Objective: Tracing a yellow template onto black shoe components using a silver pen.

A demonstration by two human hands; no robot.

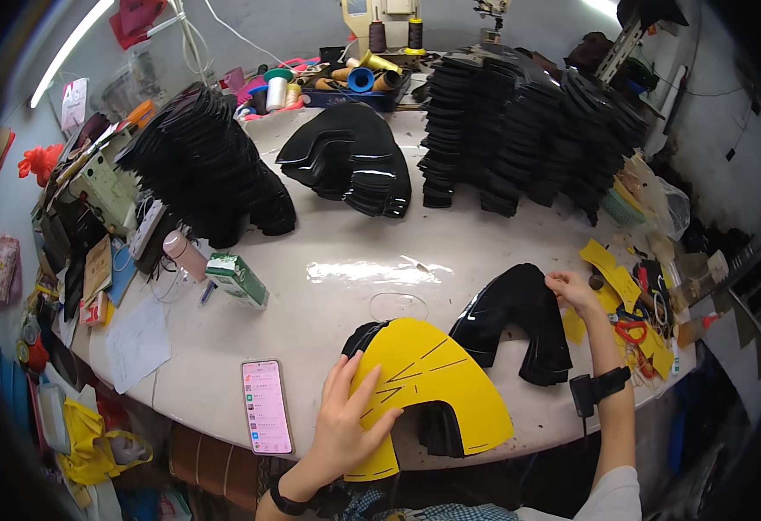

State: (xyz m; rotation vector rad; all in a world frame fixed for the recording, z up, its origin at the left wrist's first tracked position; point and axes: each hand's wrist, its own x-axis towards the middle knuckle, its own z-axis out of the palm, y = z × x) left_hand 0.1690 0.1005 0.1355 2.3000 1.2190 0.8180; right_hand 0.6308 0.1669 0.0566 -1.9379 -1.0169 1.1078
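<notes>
Fingers spread, my left hand [351, 415] rests flat on a yellow U-shaped pattern sheet [459, 395] marked with dark slots. Beneath the sheet lie black U-shaped pieces [443, 432], largely covered by it. To the right, a small stack of glossy black U-shaped pieces [519, 304] lies on the table. My right hand [574, 290] is at this stack's upper right edge, thumb and forefinger pinched on a black piece. How many pieces are in the pinch cannot be made out.
A phone [268, 406], a green-white carton [237, 280] and a pink bottle [184, 255] stand or lie left. Tall black stacks [207, 165] [519, 130] and a lower pile [346, 161] line the back. Red-handled scissors [631, 332] and yellow scraps [611, 271] lie right.
</notes>
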